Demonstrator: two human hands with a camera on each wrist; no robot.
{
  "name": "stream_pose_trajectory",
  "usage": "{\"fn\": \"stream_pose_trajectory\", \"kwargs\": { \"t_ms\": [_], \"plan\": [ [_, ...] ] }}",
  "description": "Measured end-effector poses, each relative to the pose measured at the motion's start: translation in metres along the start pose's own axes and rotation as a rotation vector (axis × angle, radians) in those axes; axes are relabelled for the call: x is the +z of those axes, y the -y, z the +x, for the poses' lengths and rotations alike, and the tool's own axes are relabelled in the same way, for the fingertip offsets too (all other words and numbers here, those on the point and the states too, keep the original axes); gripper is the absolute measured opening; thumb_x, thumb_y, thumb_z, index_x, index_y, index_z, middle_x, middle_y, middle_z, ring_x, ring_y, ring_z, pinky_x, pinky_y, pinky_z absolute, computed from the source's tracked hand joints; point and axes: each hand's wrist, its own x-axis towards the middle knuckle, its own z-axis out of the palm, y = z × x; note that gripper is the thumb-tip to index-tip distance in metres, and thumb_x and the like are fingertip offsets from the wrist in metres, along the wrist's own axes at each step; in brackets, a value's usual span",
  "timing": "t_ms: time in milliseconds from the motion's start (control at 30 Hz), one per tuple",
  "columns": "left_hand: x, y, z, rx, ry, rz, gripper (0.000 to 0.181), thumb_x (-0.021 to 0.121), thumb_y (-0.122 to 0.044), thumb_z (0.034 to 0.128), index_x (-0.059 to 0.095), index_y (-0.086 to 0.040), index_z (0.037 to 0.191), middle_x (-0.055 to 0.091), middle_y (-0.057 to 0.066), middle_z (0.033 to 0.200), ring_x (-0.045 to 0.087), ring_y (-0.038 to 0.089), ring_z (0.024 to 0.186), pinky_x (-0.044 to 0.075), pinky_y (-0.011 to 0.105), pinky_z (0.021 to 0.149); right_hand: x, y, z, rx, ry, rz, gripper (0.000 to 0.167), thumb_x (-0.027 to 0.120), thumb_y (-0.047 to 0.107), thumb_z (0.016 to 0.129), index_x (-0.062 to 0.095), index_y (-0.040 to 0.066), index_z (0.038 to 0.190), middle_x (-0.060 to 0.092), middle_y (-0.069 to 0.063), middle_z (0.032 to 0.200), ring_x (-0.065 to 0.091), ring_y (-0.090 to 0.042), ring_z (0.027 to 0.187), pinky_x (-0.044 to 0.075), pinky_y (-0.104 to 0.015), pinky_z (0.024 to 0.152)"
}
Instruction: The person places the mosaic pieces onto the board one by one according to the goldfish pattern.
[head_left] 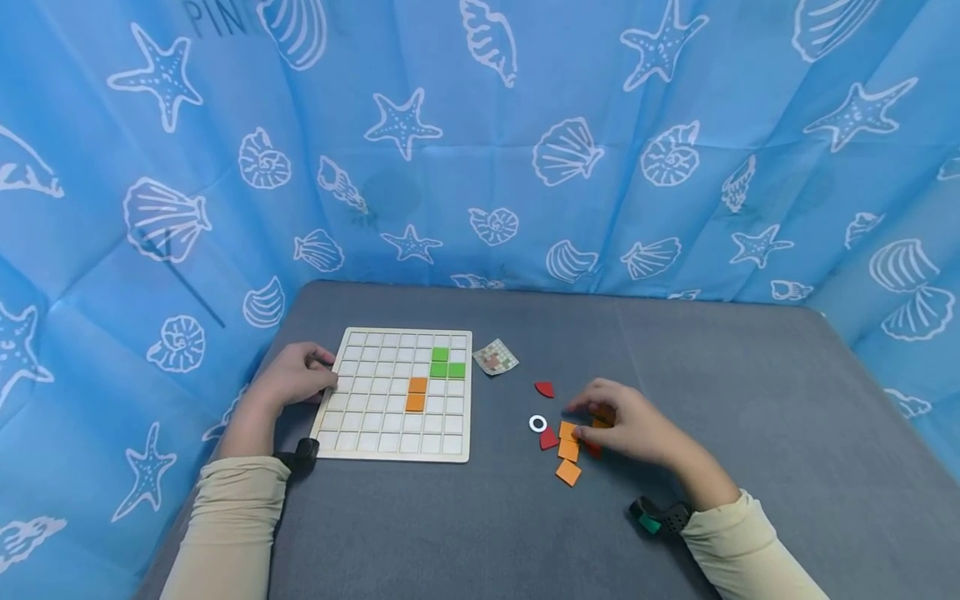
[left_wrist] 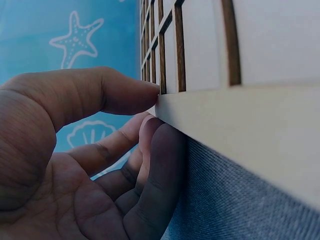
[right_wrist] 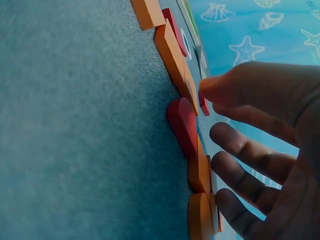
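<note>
One left hand (head_left: 294, 379) at the left rim of the gridded board (head_left: 390, 456), thumb on top, fingers curled below: a pinch on the board, probably to keep it from sliding. Seated in cells, two orange tiles (head_left: 417, 386) in one column; farther right, three green tiles (head_left: 439, 369) in an L. Just beyond the right rim, a printed card (head_left: 496, 357), likely within easy sight for reference. Next on the table (head_left: 510, 533), red pieces (head_left: 545, 389), a white ring (head_left: 531, 423) and loose orange tiles (head_left: 568, 450), seemingly grouped within reach. Over these, right hand (head_left: 630, 422), knuckles upward, fingers parted and loosely bent, nothing visibly grasped; contact with tiles not determinable.
</note>
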Motion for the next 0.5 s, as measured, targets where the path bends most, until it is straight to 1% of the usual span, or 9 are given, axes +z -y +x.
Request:
{"fn": "stream_pose_trajectory", "kwargs": {
  "t_ms": [200,433,500],
  "plan": [
    [-0.0004,0.0020,-0.0012,-0.001,0.000,0.006,0.049,0.064,-0.012,0.0957,0.054,0.007,0.139,0.064,0.019,0.105,0.067,0.028,0.091,0.067,0.043,0.080,0.0000,0.0001,0.0011,-0.010,0.037,-0.026,0.024,0.082,0.017,0.094,0.079,0.015,0.118,0.070,0.000,0.112,0.058,-0.019,0.098,0.055,-0.029,0.082],
    [-0.0011,-0.0006,-0.0017,0.011,-0.006,0.012,0.049,0.064,-0.012,0.0947,0.054,0.008,0.139,0.064,0.019,0.103,0.067,0.027,0.090,0.067,0.043,0.080,0.0021,0.0006,0.0020,0.003,0.023,-0.072,0.022,0.080,0.014,0.095,0.079,0.016,0.117,0.071,0.003,0.113,0.058,-0.018,0.102,0.055,-0.030,0.086],
    [-0.0013,-0.0003,-0.0014,0.010,-0.005,0.014,0.050,0.064,-0.012,0.0945,0.054,0.008,0.139,0.064,0.019,0.103,0.067,0.027,0.090,0.067,0.043,0.080,0.0028,0.0008,0.0017,-0.001,0.019,-0.080,0.022,0.080,0.013,0.095,0.079,0.017,0.116,0.071,0.003,0.113,0.058,-0.019,0.102,0.054,-0.031,0.085]
  ]
}}
